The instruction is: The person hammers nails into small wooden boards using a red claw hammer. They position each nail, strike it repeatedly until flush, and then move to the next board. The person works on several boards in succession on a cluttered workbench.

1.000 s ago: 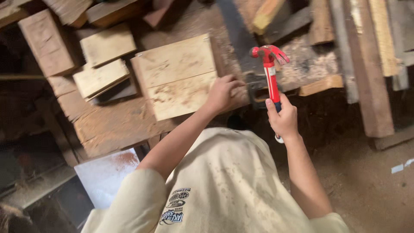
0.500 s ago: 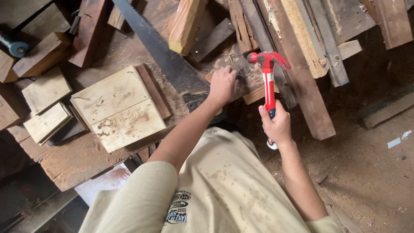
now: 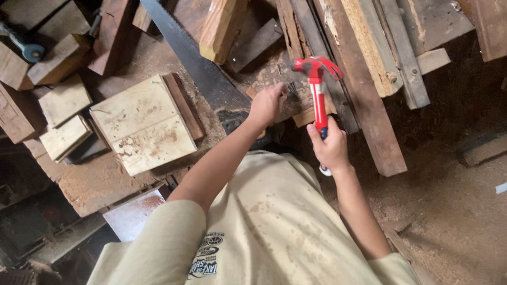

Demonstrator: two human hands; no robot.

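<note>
A sawdust-strewn workbench [image 3: 100, 182] carries pale wood blocks [image 3: 142, 124], a handsaw [image 3: 198, 66] and planks [image 3: 364, 79].

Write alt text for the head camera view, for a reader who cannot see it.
Seen from above, a person's right hand holds a red claw hammer raised over a cluttered wooden workbench, while the left hand pinches something small and dark against the wood. A handsaw, pale boards and rough planks lie around.
</note>
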